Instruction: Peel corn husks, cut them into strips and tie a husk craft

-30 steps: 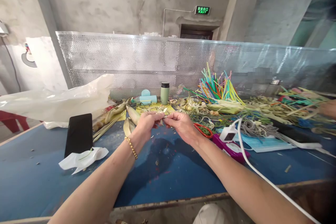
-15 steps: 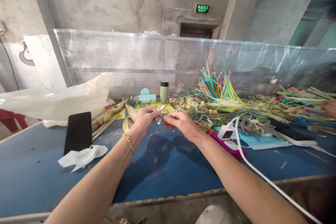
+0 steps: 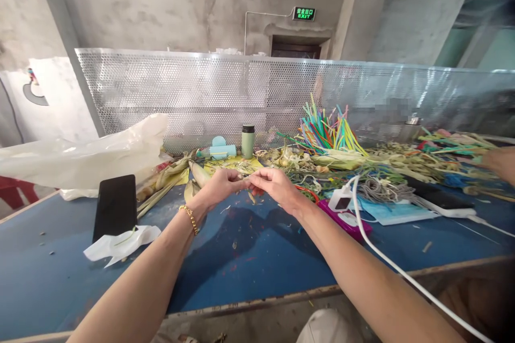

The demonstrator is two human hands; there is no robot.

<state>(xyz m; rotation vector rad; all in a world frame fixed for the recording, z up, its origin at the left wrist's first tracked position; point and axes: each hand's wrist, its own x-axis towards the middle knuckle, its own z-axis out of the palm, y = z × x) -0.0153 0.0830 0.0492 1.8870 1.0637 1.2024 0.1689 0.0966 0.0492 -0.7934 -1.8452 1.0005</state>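
Above the middle of the blue table (image 3: 225,273), my left hand (image 3: 220,186) and my right hand (image 3: 272,184) meet at the fingertips. Both are closed in a pinch. Whatever lies between the fingers is too small and hidden to name; a bit of red-orange shows under my right fingers. Just behind the left hand lies a pale corn husk (image 3: 199,172). Loose dried husk pieces (image 3: 295,159) are heaped beyond the right hand. A green bottle with a black lid (image 3: 248,142) stands upright behind both hands.
To the left are a black phone (image 3: 115,204), a crumpled white tissue (image 3: 123,244) and a plastic bag (image 3: 88,155). On the right, a white cable (image 3: 386,257) crosses my forearm near a purple box (image 3: 350,220). Colourful pipe cleaners (image 3: 328,131) stand at the back. Another person's hand (image 3: 499,163) reaches in.
My hands have come together, closing the small gap between their fingertips. The view has shifted slightly, and the other person's hand at the right reaches further in.
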